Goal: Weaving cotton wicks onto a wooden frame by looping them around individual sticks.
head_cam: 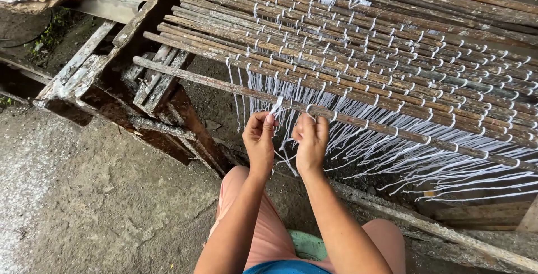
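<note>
A mat of thin brown sticks (392,55) tied with white string lies across a wooden frame in front of me. Its nearest stick (224,85) runs from left to right just above my hands. My left hand (259,139) pinches a white string (277,107) that rises to this stick. Close beside it, my right hand (311,139) grips another white string looped at the same stick. Many loose white string ends (403,156) hang below the mat to the right of my hands.
A weathered wooden frame (157,83) with a slanted beam stands at the left. Rough concrete floor (84,195) spreads below left. A wooden rail (448,235) crosses low at the right. My knees in pink shorts (269,235) and a green seat (307,246) lie beneath me.
</note>
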